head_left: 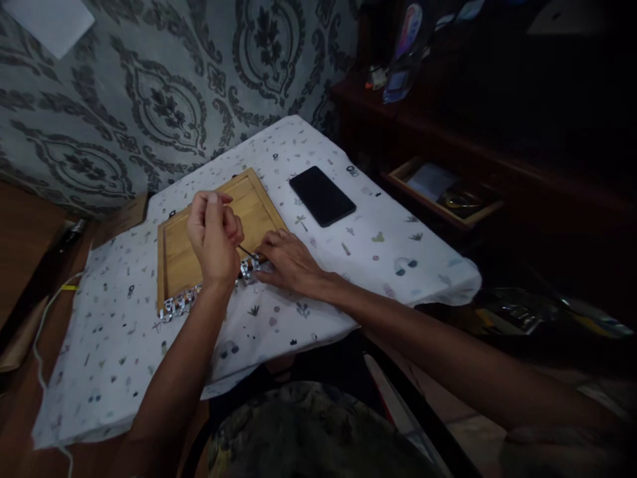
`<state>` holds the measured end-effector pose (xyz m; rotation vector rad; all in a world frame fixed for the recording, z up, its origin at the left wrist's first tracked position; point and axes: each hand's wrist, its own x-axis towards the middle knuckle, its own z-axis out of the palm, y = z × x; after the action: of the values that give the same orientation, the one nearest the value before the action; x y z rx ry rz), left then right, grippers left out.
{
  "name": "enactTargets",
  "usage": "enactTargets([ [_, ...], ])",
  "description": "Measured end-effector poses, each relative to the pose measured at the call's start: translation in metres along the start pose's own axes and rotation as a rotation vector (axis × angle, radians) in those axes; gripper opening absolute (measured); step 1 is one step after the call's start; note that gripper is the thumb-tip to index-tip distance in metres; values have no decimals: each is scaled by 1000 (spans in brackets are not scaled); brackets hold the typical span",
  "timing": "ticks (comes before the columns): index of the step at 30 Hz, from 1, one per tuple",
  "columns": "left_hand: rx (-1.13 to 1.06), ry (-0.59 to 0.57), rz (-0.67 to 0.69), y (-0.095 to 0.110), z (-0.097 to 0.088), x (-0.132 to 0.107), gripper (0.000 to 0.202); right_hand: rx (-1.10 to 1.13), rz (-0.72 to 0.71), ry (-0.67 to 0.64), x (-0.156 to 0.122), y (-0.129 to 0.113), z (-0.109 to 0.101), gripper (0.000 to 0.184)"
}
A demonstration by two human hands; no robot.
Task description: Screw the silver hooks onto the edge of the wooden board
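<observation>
A framed wooden panel (199,255) lies on the cloth-covered table, with a row of shiny metal brackets (182,302) along its near edge. My left hand (213,236) is closed in a fist above the panel. From it a thin dark rod-like tool (247,252) slants down to the brackets at the right; its handle is hidden in the fist. My right hand (288,261) is at the panel's near right corner, its fingers and thumb closed around the end bracket (252,264), which they partly cover. Small dark fittings show at the panel's far edge.
A black phone (322,196) lies right of the panel on the patterned white tablecloth (348,265). A patterned wall (169,99) borders the table's far side. To the right, an open drawer (442,192) juts from dark furniture. A pale cable (42,352) hangs at the left.
</observation>
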<state>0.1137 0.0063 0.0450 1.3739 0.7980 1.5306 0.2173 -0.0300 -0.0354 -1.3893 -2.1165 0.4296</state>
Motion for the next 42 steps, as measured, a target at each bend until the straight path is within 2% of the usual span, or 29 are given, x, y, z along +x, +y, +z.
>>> enactTargets([
  [4,-2,-58,-87,-3,-1,13,29,23,-9,-4,0,0,-2,35],
  [9,-49,-179,-195,2,-19,24,24,20,-9,7,0,0,-1,38],
  [15,-31,-101,-165,3,-34,19,32,48,-6,27,1,1,1,40],
  [19,0,-95,-88,8,-28,5,36,39,-7,18,1,2,1,37],
  [23,-31,-18,65,16,-17,-4,30,30,-21,21,0,3,1,34],
  [26,-41,5,118,19,-12,-5,26,20,-24,40,-1,3,2,33],
  [35,-14,16,63,3,-10,-7,30,50,-9,45,0,4,4,33],
  [42,-27,-16,66,-2,-10,-9,28,41,13,6,0,1,1,35],
])
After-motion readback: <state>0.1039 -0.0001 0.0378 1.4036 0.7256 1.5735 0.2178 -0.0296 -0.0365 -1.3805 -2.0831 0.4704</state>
